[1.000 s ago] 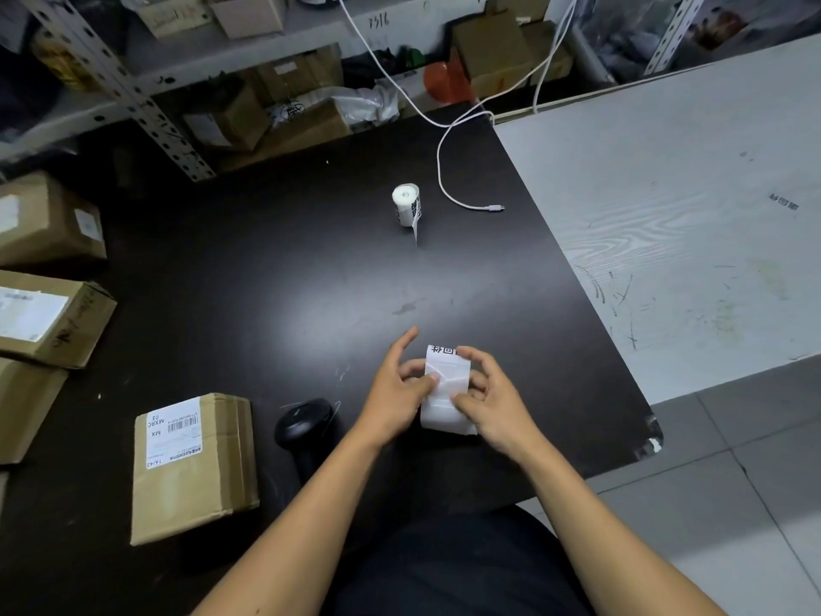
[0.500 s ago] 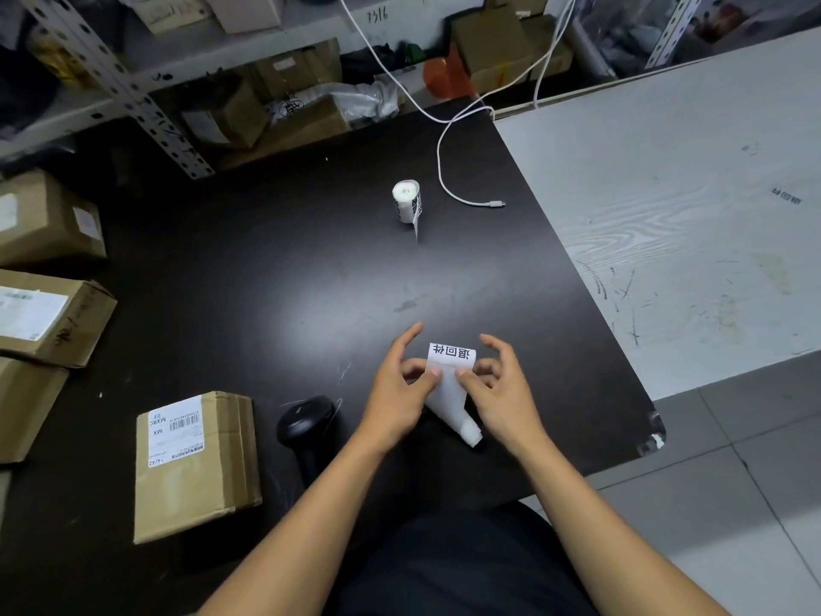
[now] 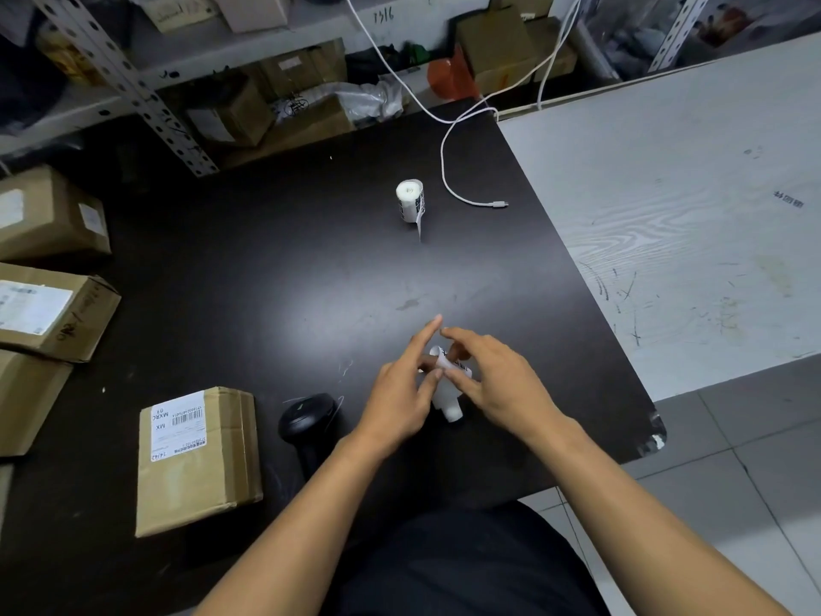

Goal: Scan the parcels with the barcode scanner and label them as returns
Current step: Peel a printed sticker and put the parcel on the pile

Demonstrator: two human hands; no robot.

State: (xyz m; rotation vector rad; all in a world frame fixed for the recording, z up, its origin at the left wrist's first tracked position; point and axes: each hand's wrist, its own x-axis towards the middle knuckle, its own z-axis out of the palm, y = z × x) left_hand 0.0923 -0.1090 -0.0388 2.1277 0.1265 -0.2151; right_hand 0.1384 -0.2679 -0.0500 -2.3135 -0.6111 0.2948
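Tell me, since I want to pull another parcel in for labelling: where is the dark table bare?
Bare: the middle of the dark table, between the label roll, the hands, and the parcels at the left edge. Crowded: the near edge, where the nearest parcel, barcode scanner, left hand and right hand sit close.

Matt cardboard parcel (image 3: 197, 460), glossy black plastic scanner (image 3: 306, 419), smooth dark tabletop (image 3: 275, 282)
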